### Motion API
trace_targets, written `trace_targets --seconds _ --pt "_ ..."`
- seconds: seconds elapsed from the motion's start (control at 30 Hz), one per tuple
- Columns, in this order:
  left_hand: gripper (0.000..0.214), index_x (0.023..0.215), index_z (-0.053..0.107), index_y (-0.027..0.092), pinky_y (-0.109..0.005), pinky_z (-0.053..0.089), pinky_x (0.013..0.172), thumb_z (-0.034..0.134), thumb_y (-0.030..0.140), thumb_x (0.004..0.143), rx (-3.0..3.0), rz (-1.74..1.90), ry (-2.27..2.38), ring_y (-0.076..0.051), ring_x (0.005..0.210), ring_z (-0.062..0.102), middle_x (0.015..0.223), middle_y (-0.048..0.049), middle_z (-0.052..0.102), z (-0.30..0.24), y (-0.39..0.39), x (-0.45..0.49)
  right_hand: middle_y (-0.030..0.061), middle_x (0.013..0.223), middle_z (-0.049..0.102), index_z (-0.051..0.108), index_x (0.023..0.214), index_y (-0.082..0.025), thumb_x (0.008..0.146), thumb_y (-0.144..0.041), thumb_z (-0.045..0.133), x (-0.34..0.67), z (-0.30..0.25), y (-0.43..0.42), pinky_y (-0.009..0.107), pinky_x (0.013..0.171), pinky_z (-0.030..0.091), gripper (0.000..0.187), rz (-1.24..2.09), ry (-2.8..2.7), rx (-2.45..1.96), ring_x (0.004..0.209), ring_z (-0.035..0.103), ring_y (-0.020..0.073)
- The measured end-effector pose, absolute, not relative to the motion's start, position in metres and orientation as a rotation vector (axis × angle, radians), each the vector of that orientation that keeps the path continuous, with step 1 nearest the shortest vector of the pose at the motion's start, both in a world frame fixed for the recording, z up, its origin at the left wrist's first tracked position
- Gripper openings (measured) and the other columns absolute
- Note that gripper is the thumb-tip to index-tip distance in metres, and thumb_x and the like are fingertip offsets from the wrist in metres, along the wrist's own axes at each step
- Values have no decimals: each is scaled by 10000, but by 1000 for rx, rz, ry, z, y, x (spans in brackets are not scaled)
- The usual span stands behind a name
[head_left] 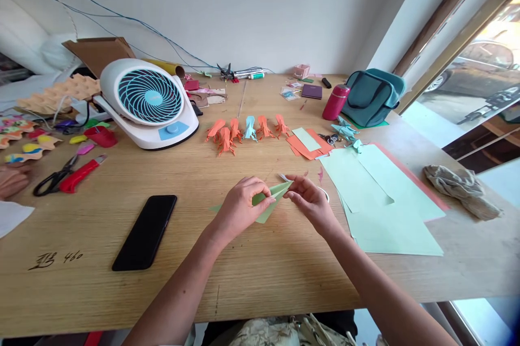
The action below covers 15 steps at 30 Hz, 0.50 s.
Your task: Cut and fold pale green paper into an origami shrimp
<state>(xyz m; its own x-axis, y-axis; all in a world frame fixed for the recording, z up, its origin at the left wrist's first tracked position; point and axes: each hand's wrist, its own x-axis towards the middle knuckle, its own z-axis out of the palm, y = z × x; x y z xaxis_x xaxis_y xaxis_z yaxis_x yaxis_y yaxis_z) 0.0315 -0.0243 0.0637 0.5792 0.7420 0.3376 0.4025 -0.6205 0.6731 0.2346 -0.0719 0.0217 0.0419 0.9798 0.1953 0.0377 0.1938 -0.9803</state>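
A pale green sheet of folded paper (265,215) is held just above the table, in front of me. My left hand (244,202) pinches it between thumb and fingers near its middle. The fingertips of my right hand (311,200) pinch its pointed right end. Part of the paper is hidden behind my left hand, and a thin green tip shows to the left of it. Beyond my hands stand several orange folded paper figures (226,140) and one light blue paper figure (249,128). A white ring-shaped thing, partly hidden, lies behind my right hand.
Large pale green sheets (394,227) lie on the right, near a grey cloth (461,190). A black phone (145,232), scissors (57,177), a red utility knife (83,174) and a white fan (150,99) are on the left. A pink bottle (336,101) stands beside a teal bag (371,98).
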Motion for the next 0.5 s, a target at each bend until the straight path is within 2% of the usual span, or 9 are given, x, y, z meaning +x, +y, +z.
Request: trace_targets --seconds 0.27,0.5 --pt "68 828 632 197 -280 471 834 648 189 894 2120 999 867 -165 896 629 898 -25 663 31 -27 35 37 884 686 636 926 -237 825 -546 699 219 8 -63 350 809 547 331 1070 -1177 -1088 854 641 195" --pt "80 829 609 186 -233 415 691 611 200 908 2052 831 875 -121 756 552 838 4 628 26 -33 40 39 866 690 650 852 -218 832 -526 704 219 2 -64 318 734 519 313 1157 -1143 -1107 789 611 183"
